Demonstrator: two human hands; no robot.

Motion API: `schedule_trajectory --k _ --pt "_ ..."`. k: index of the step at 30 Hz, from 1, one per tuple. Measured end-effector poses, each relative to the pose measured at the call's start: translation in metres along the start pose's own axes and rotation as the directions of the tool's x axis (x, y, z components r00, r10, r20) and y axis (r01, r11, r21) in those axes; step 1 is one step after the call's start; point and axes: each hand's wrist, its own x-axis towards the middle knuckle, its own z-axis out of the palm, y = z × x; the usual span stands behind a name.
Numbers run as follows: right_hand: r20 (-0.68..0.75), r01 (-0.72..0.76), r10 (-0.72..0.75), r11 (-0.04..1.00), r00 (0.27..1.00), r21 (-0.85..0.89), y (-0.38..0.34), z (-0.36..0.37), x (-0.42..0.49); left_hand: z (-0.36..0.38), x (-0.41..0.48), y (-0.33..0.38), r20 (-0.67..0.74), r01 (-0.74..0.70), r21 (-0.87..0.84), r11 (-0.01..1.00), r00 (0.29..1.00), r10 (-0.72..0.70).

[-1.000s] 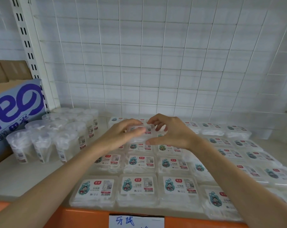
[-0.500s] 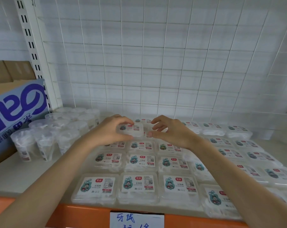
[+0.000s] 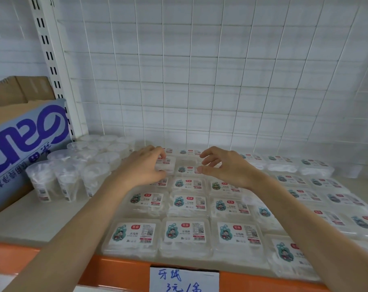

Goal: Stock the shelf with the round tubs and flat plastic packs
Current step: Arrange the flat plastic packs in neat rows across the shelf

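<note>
Flat clear plastic packs [image 3: 188,234] with white labels lie in rows across the shelf [image 3: 20,220]. Round clear tubs [image 3: 67,178] stand in a cluster at the shelf's left. My left hand [image 3: 143,167] grips one flat pack [image 3: 167,164] near the back of the left column, fingers over its far edge, thumb at its near edge. My right hand [image 3: 227,167] hovers just right of it above the packs, fingers loosely curled, holding nothing.
A blue-and-white printed cardboard box [image 3: 20,144] stands at the far left beside the tubs. A white wire grid [image 3: 200,81] backs the shelf. An orange front rail [image 3: 115,270] carries a handwritten price tag [image 3: 184,280].
Both hands moved a pack toward the back left. My right hand let go of it and drew slightly right; my left hand still holds it, lower on the stack.
</note>
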Motion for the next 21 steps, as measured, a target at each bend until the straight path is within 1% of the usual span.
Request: schedule_trajectory --k 8,12,14,17,19,21 --pt "-0.024 0.007 -0.007 1.0 1.0 0.011 0.0 0.0 0.0 0.001 -0.002 0.003 0.005 -0.021 -0.013 1.0 1.0 0.021" --pt "-0.069 0.027 -0.024 0.999 0.997 0.041 -0.001 -0.002 -0.001 0.001 -0.001 0.003 -0.033 -0.051 0.003 0.999 0.998 0.051" --pt "-0.114 0.041 -0.032 0.996 0.993 0.082 -0.003 -0.004 0.0 -0.001 0.0 0.004 -0.058 -0.078 -0.042 0.996 0.995 0.076" --pt "-0.231 0.058 -0.023 0.988 0.973 0.144 -0.006 -0.012 0.004 -0.003 -0.002 0.011 -0.084 -0.156 -0.142 0.977 0.986 0.145" --pt "-0.317 0.035 0.005 0.992 0.949 0.12 -0.01 -0.019 0.009 -0.005 -0.004 0.02 -0.092 -0.21 -0.206 0.956 0.977 0.194" --pt "-0.366 -0.015 0.038 0.998 0.93 0.066 -0.013 -0.029 0.012 -0.009 -0.005 0.032 -0.073 -0.268 -0.211 0.94 0.963 0.258"
